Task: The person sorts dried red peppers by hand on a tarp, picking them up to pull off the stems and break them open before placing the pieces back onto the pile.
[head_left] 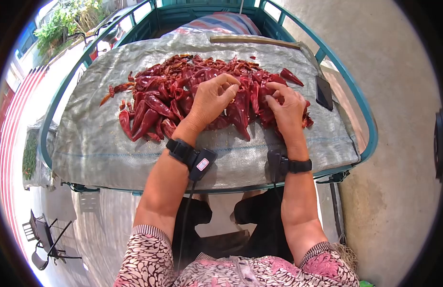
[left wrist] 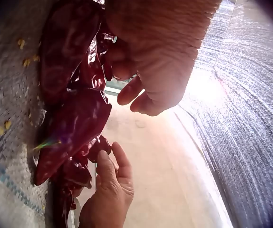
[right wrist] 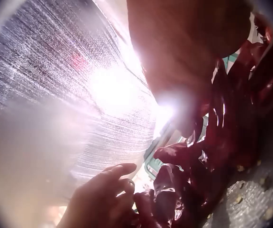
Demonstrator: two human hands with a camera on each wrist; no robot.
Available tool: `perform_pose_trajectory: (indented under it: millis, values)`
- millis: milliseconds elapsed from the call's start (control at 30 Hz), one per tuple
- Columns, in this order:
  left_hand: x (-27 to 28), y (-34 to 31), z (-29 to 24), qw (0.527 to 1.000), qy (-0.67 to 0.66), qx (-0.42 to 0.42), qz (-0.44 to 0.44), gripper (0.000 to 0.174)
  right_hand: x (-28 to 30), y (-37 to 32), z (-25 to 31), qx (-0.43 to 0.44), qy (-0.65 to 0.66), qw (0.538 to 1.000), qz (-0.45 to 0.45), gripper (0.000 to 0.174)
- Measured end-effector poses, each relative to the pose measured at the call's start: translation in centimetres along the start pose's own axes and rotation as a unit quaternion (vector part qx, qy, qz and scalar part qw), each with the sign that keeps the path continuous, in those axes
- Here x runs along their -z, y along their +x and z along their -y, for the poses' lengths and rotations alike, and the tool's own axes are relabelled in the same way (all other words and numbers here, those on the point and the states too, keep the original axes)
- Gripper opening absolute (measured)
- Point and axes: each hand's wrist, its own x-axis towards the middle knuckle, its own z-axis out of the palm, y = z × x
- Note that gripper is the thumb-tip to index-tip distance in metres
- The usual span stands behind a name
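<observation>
Wrinkled, glossy dried red peppers (head_left: 154, 103) lie in a wide heap on a grey woven sheet (head_left: 111, 162). Over the heap's near middle is my left hand (head_left: 213, 98), its fingers bent and no pepper showing between them. A large pepper (head_left: 239, 112) lies just right of it, point toward me. My right hand (head_left: 289, 107) is at the heap's right side. Seen from the left wrist, this right hand (left wrist: 110, 190) has thumb and forefinger at a small dark-red pepper piece (left wrist: 100, 146), pinching it. The right wrist view shows the left hand (right wrist: 103, 197) beside the peppers (right wrist: 169, 190).
A black phone (head_left: 324, 93) lies right of the heap, a wooden strip (head_left: 255, 42) behind it. The green metal rail (head_left: 355, 95) of a cart bed curves around the sheet. Pale seeds (left wrist: 6, 126) are scattered on the sheet. A folding chair (head_left: 46, 237) stands at lower left.
</observation>
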Motion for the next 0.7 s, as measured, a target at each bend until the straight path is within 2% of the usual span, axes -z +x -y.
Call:
perform_pose_trajectory:
  millis: [100,133,200,233,267,300,333,367,433,500,600,633,667,700]
  values:
    - [-0.1,0.0,-0.2,1.000,0.008,-0.012,0.001,0.018,0.2,0.5,0.7,0.013,0.026,0.999,-0.026,0.025]
    - [-0.1,0.0,-0.3,1.000,0.009,-0.015,0.002,0.018,0.3,0.5,1.2,0.001,0.038,0.996,-0.080,0.024]
    - [0.0,0.0,-0.2,0.999,0.009,-0.031,0.005,0.030,0.6,0.4,2.6,-0.024,0.065,0.980,-0.186,0.024]
    - [-0.1,-0.1,-0.5,0.999,-0.005,-0.034,0.008,0.034,1.0,0.4,3.3,0.015,0.064,0.970,-0.234,0.024]
    - [-0.1,-0.1,-0.7,0.999,-0.018,-0.037,0.010,0.039,0.9,0.3,3.7,0.004,0.106,0.965,-0.240,0.024]
    - [0.0,-0.1,-0.8,0.999,-0.017,-0.036,0.024,0.057,0.8,0.3,4.1,-0.007,0.147,0.958,-0.245,0.023]
    - [-0.1,-0.2,-1.0,0.999,-0.025,-0.039,0.023,0.061,0.7,0.2,4.4,-0.018,0.188,0.950,-0.250,0.023]
    - [-0.2,-0.2,-1.1,0.998,-0.032,-0.042,0.022,0.065,0.3,0.0,4.5,-0.042,0.250,0.944,-0.209,0.020]
    - [-0.1,-0.2,-1.2,0.998,-0.036,-0.044,0.042,0.077,0.0,-0.4,5.6,-0.022,0.257,0.954,-0.153,0.020]
    - [-0.1,-0.2,-0.7,0.999,0.007,-0.037,0.038,0.056,-0.6,-0.6,5.9,-0.011,0.297,0.949,-0.104,0.020]
    - [-0.5,0.0,0.6,0.999,0.038,-0.030,-0.005,0.027,-0.5,-0.6,6.1,-0.041,0.289,0.949,-0.122,0.022]
    - [-0.2,-0.1,-0.2,1.000,0.021,-0.010,-0.010,0.022,-0.8,-0.2,5.5,-0.022,0.193,0.970,-0.143,0.023]
    - [0.0,-0.1,-0.5,1.000,0.020,-0.003,-0.017,0.022,-0.7,-0.2,5.1,-0.074,0.140,0.981,-0.116,0.026]
    - [0.1,-0.1,-0.6,0.999,0.029,-0.004,-0.012,0.022,-0.6,-0.3,4.5,-0.062,0.043,0.993,-0.089,0.031]
